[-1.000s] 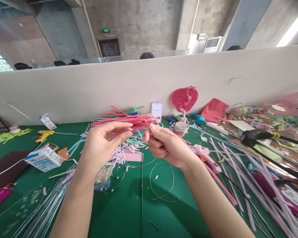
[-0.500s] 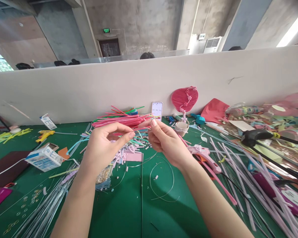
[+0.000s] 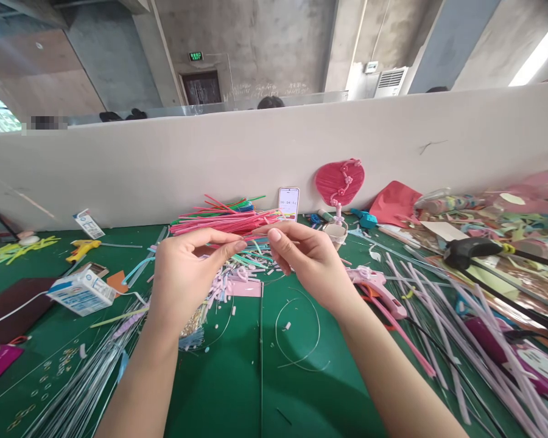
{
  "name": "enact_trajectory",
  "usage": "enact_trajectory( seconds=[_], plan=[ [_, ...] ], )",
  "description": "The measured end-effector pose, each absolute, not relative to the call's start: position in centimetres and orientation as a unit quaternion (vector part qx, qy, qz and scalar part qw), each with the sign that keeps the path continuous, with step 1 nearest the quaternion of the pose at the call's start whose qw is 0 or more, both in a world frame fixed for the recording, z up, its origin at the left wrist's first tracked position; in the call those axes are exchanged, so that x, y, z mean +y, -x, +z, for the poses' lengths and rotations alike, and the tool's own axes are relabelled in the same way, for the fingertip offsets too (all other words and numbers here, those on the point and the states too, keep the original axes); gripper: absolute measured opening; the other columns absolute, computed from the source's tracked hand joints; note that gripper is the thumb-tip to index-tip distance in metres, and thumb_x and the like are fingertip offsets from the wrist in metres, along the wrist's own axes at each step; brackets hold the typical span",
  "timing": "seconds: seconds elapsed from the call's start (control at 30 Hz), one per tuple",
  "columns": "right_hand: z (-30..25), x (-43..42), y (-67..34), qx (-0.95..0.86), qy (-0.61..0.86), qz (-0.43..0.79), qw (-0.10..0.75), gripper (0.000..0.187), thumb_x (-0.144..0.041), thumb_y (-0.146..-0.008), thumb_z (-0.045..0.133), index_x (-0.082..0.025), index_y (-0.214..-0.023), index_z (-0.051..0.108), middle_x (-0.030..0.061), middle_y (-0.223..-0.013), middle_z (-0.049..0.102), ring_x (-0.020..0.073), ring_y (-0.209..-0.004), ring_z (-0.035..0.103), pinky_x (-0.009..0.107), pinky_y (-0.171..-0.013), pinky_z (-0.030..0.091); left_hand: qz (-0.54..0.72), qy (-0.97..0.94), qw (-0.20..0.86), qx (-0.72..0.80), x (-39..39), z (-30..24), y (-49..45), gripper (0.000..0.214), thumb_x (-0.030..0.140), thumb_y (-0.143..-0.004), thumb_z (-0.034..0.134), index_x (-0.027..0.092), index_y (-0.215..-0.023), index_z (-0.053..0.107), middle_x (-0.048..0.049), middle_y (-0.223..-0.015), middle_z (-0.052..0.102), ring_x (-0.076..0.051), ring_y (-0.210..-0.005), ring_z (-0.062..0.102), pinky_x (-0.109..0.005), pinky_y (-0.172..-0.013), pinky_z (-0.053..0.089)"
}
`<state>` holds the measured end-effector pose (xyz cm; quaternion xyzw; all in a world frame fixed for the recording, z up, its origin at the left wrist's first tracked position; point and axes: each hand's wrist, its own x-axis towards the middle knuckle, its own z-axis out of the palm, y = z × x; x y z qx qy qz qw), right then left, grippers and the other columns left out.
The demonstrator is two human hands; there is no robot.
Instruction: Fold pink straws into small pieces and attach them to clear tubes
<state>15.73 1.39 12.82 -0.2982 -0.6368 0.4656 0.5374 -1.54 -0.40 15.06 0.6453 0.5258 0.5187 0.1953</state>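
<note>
Above the middle of the table, my left hand [image 3: 186, 263] is closed in a pinch, thumb against forefinger. My right hand [image 3: 307, 258] faces it a short way off, also pinching with thumb and forefinger. A faint thin strand, wire-like, seems to run between the two fingertips; its ends are hidden in the fingers. Just behind the hands lies a heap of red and pink fuzzy stems [image 3: 231, 222]. Under them on the green table are a pink flat block [image 3: 246, 288] and a loop of thin wire [image 3: 319, 328].
A phone [image 3: 288, 202] leans on the white partition [image 3: 187, 164], near a red fan-shaped piece [image 3: 333, 182] above a small pot [image 3: 335, 232]. Right: a pink glue gun [image 3: 379, 289] and lilac stems [image 3: 466, 340]. Left: a yellow glue gun [image 3: 82, 248], a carton [image 3: 82, 293] and wires [image 3: 82, 377].
My right hand has shifted slightly left and its fingers have tilted downward. My left hand has turned a little and stays pinched.
</note>
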Motion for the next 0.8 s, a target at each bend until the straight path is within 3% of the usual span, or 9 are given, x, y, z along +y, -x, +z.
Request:
enact_trajectory(
  seconds=[0.3, 0.43, 0.57, 0.8],
  plan=[
    [13.03, 1.15, -15.64, -0.634, 0.291, 0.483, 0.529, 0.027, -0.042, -0.09, 0.056, -0.017, -0.08, 0.062, -0.0053, -0.059, 0.04, 0.0066, -0.051, 0.033, 0.023, -0.045, 0.025, 0.511, -0.657, 0.199, 0.517, -0.22, 14.95, 1.67, 0.016, 0.037, -0.075, 0.075, 0.023, -0.082, 0.074, -0.0009, -0.083, 0.075, -0.019, -0.075, 0.068, -0.029, -0.07, 0.055],
    [12.92, 1.29, -15.87, -0.631, 0.283, 0.507, 0.515, 0.027, -0.041, -0.091, 0.054, -0.018, -0.078, 0.059, -0.0057, -0.061, 0.039, 0.0058, -0.049, 0.033, 0.022, -0.044, 0.024, 0.504, -0.703, 0.13, 0.485, 0.1, 14.52, 1.98, 0.012, 0.035, -0.079, 0.071, 0.024, -0.085, 0.072, -0.0005, -0.09, 0.074, -0.018, -0.082, 0.067, -0.03, -0.077, 0.054],
    [12.82, 1.46, -15.88, -0.638, 0.287, 0.506, 0.504, 0.029, -0.041, -0.091, 0.052, -0.018, -0.075, 0.056, -0.0059, -0.059, 0.042, 0.0055, -0.047, 0.036, 0.021, -0.042, 0.028, 0.494, -0.738, 0.047, 0.457, 0.33, 14.2, 2.0, 0.004, 0.028, -0.081, 0.07, 0.025, -0.079, 0.07, 0.0022, -0.08, 0.072, -0.015, -0.076, 0.066, -0.026, -0.07, 0.052],
    [12.31, 1.55, -15.5, -0.655, 0.306, 0.45, 0.524, 0.02, -0.036, -0.092, 0.051, -0.018, -0.097, 0.058, -0.0046, -0.062, 0.054, 0.0073, -0.05, 0.052, 0.021, -0.048, 0.042, 0.48, -0.768, -0.034, 0.423, 0.31, 14.24, 1.75, 0.007, 0.024, -0.081, 0.07, 0.022, -0.075, 0.066, 0.0037, -0.074, 0.069, -0.012, -0.07, 0.064, -0.025, -0.067, 0.051]
  ],
)
